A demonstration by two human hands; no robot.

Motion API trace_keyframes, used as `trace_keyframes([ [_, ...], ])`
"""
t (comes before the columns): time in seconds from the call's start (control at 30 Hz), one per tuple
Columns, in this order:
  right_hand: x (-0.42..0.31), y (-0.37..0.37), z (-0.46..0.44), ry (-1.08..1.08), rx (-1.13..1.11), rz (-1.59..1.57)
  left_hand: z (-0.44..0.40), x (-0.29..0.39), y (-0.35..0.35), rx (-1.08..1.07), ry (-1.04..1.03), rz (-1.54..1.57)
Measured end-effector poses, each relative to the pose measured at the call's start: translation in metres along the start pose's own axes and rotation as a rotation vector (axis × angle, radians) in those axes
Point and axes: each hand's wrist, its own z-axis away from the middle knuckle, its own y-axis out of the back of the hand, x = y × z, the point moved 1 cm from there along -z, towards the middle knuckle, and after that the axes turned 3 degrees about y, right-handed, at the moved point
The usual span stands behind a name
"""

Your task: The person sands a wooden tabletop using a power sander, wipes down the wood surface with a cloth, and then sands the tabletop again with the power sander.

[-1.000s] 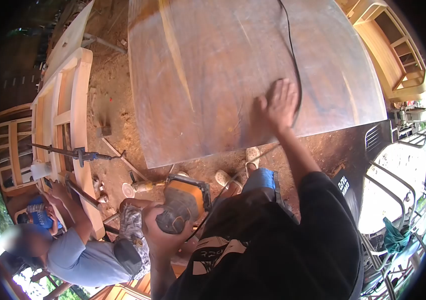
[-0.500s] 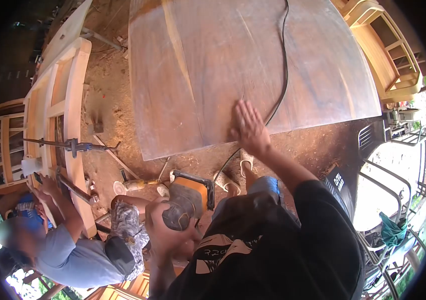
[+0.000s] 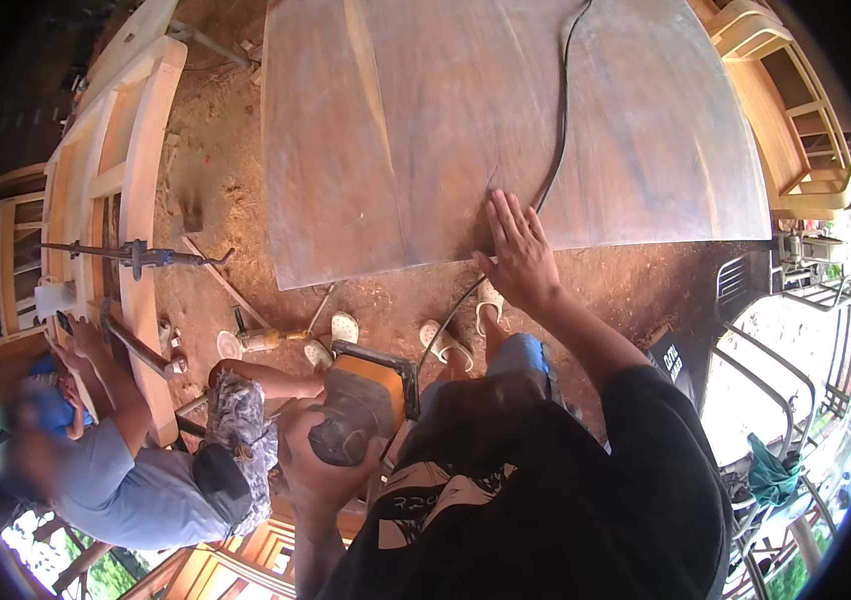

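A large reddish-brown wooden board with pale streaks fills the upper middle. My right hand is at its near edge, fingers stretched out over the surface close to a black cord. Low in the view, left of my body, my left hand is wrapped round the black rounded part of an orange and black power tool. The fingers there are only partly visible.
At left, a co-worker in a grey shirt has hands near a pale wooden frame with a clamp on it. An angle grinder lies on the ground. Wooden furniture and metal chairs stand at right.
My right hand has moved left and towards me across the board, to its near edge, and its fingers have spread. My left hand still holds the power tool.
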Motion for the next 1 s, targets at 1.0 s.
trace_keyframes([
  [1.0, -0.158, -0.068, -0.108, 0.547, -0.074, -0.015, -0.02, 0.032, -0.021, -0.254, 0.022, -0.184],
])
